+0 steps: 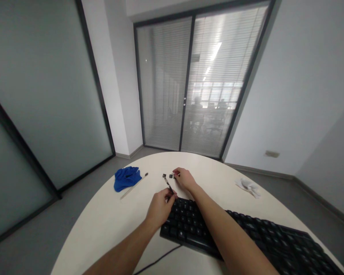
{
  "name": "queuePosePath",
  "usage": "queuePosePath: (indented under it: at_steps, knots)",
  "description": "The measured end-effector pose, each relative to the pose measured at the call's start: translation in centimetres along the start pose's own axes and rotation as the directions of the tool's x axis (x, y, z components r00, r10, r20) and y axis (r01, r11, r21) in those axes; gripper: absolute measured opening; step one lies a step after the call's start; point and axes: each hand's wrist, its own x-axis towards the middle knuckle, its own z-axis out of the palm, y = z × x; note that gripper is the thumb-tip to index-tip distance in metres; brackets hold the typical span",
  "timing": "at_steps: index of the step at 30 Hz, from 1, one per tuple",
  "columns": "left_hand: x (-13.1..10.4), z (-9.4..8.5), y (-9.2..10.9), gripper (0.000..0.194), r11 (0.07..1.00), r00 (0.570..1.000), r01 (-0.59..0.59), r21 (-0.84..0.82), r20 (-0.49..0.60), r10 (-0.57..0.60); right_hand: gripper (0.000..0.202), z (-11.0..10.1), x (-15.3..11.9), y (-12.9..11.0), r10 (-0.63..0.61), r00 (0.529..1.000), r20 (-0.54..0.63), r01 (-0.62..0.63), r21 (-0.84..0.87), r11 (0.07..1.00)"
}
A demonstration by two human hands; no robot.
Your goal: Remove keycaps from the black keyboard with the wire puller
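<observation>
My left hand (pixel 160 206) is closed on a thin dark stick-like tool (pixel 169 185) with pale bands; its exact kind is too small to make out. The tool slants away over the table, its far end at a small black keycap (pixel 164 175). Beside that lies a second black keycap (pixel 171 176). My right hand (pixel 184 178) reaches past the keyboard, thumb and fingers pinched at a third small dark piece, apparently a keycap (pixel 174 176). Below both hands sits a black keyboard (pixel 186 221), its middle partly hidden by my right forearm.
On the round cream table (pixel 109 236), a crumpled blue cloth (pixel 127 178) lies at the left beside a dark-tipped thin stick (pixel 134 186). A crumpled white cloth (pixel 248 187) is at the right. A black cable (pixel 157 260) runs toward the near edge.
</observation>
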Motion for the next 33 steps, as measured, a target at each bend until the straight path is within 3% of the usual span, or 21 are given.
queuePosePath:
  at_steps: [14,21,26,30,33]
  knots:
    - [0.1,0.1,0.0,0.016,1.000,1.000,0.000,0.016,-0.003,0.000,0.024,0.6,0.4,-0.5,-0.073,0.996,0.044,0.071,0.045,0.996]
    - [0.1,0.1,0.1,0.018,0.999,1.000,-0.002,0.050,-0.005,0.002,0.026,-1.6,-0.6,-1.0,-0.035,0.999,0.036,0.032,0.095,0.995]
    - [-0.3,-0.1,1.2,0.021,0.979,1.000,-0.012,0.205,0.000,0.013,0.037,-5.0,-4.2,-2.8,-0.139,0.980,0.140,0.102,0.243,0.965]
    - [-0.6,-0.3,2.1,0.018,0.938,0.998,-0.059,0.342,-0.011,0.067,0.034,-7.2,-8.5,-4.5,-0.277,0.926,0.257,0.149,0.425,0.893]
    - [-0.7,-0.4,2.4,0.017,0.896,0.993,-0.109,0.431,0.004,0.119,0.021,-7.5,-10.9,-4.9,-0.267,0.941,0.208,0.158,0.427,0.890]
